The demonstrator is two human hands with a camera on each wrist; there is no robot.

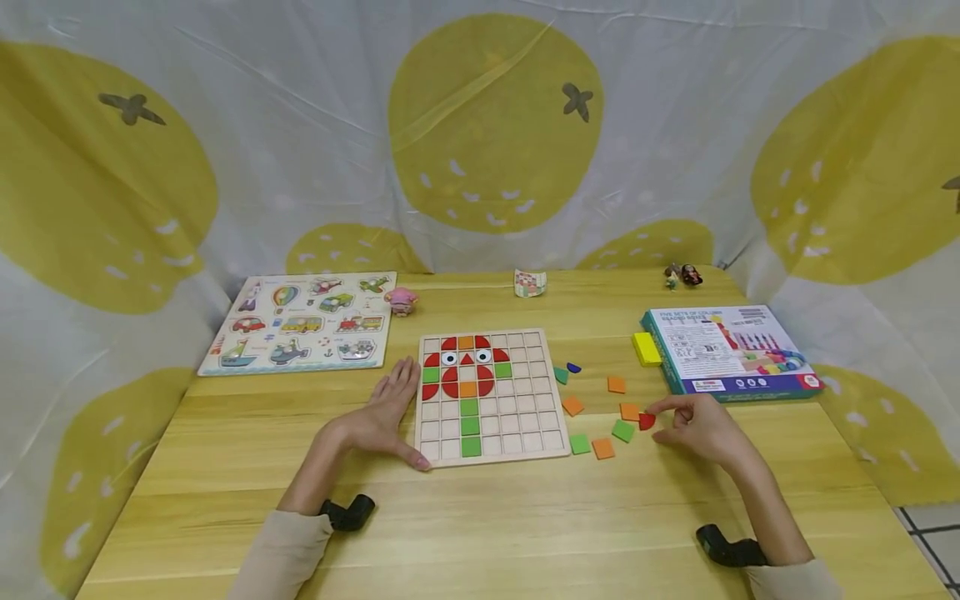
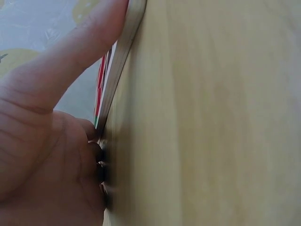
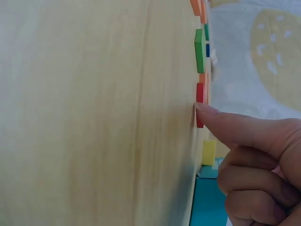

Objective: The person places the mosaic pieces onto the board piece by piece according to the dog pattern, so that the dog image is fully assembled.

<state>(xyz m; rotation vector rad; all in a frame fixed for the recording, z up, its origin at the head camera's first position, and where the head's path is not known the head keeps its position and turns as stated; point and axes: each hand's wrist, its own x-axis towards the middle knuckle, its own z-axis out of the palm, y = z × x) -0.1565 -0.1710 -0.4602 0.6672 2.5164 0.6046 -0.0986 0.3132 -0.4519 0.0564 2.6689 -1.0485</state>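
My left hand [image 1: 382, 417] lies spread along the left side of the wooden grid board [image 1: 517, 400], fingers stretched out, thumb at its near left corner. On the board, red, green and orange pieces with two eye tiles form a round figure above a column of green squares [image 1: 469, 425]. My right hand [image 1: 701, 425] is at the loose pieces right of the board. Its thumb and index finger pinch a small red piece [image 1: 647, 422] with a curved edge, low at the table; the right wrist view shows the red piece [image 3: 200, 92] at the fingertip.
Loose orange squares [image 1: 603, 448], green squares [image 1: 622, 431] and a dark blue piece [image 1: 573, 367] lie nearby. A yellow block [image 1: 647, 349] sits beside a boxed set [image 1: 735, 350]. Farther off are a picture puzzle board [image 1: 300, 323], a pink figurine [image 1: 401, 301], a patterned card [image 1: 530, 283] and small figures [image 1: 690, 275].
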